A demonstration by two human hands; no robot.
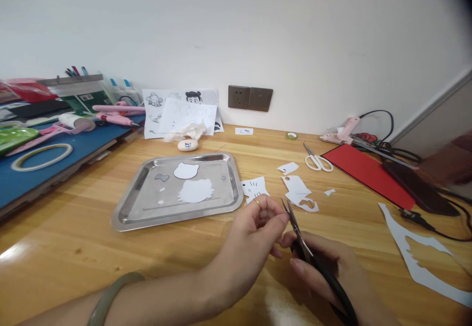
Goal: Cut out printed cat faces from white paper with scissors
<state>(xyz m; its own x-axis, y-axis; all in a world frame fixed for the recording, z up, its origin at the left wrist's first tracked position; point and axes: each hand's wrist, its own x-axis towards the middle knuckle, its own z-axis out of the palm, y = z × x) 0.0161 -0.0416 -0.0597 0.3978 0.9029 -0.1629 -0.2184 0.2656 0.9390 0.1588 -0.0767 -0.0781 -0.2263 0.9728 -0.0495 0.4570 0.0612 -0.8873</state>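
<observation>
A grey-green bangle [110, 294] rings the forearm of a person working with paper at a wooden table [66, 272], seen by this onlooker in the room. The right hand [334, 262] is closed around black-handled scissors [303, 248], their slim blades slightly parted and pointing away from the body. The left hand [254, 230] pinches, between thumb and fingers, a tiny dark-edged piece [287, 213] right by the blade tips, above the table and to the right of a metal tray [134, 212]; its exact shape is too small for me to make out. Within the tray lie a black-outlined cat-head cutout [186, 170], a plain white cutout [195, 191] with spiky sides and a grey bow-shaped piece [161, 177]. Just past the left hand sits a paper with whisker marks [258, 184], near snipped white scraps [296, 186]. White-handled scissors [320, 163] rest beyond them, beside a red sheet [368, 173]. A pink glue gun [344, 130] lies near the wall; a large curved offcut [413, 262] spreads at far right.
</observation>
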